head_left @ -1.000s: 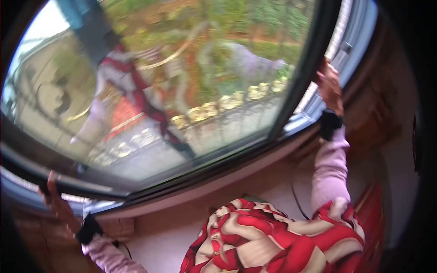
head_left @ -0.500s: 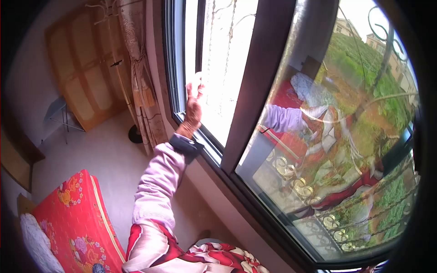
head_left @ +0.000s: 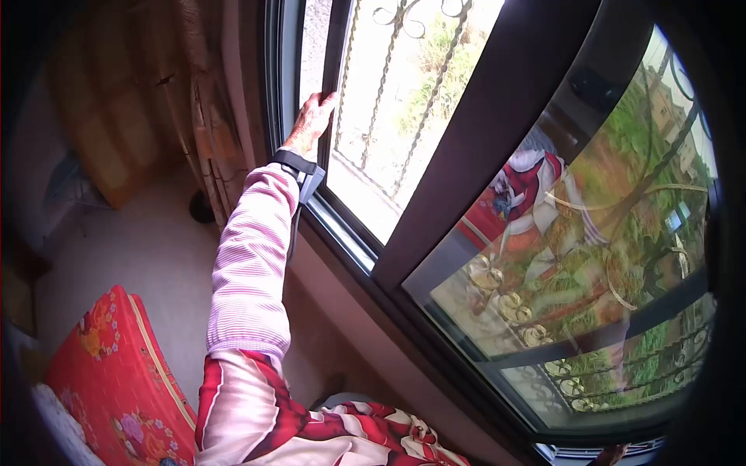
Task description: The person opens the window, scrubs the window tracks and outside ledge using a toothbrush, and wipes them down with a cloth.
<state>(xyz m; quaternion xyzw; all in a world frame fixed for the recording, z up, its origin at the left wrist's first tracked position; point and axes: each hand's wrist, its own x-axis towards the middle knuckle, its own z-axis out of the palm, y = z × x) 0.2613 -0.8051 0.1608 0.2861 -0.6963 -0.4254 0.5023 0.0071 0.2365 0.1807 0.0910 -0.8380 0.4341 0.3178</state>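
Observation:
My left hand (head_left: 310,124) reaches up to the window, its fingers wrapped round the edge of a narrow dark window frame (head_left: 335,58). A dark band with a grey device (head_left: 308,183) is on that wrist, below a pink striped sleeve. To the right stands a wide dark upright (head_left: 474,132) beside a glass pane (head_left: 575,256) with reflections on it. Only a sliver of my right hand (head_left: 611,453) shows at the bottom right, under the window's lower edge; its fingers cannot be made out.
Twisted metal bars (head_left: 373,85) stand outside the window. At the lower left lies red flowered bedding (head_left: 124,373). A gathered curtain (head_left: 211,116) hangs left of the window, with a wooden cabinet (head_left: 101,101) behind. A red and cream patterned garment (head_left: 256,419) covers my body.
The view has swung left from the pane to the window's left side. My left hand, with fingers raised half a second ago, has closed round the narrow frame. My right hand has nearly left view.

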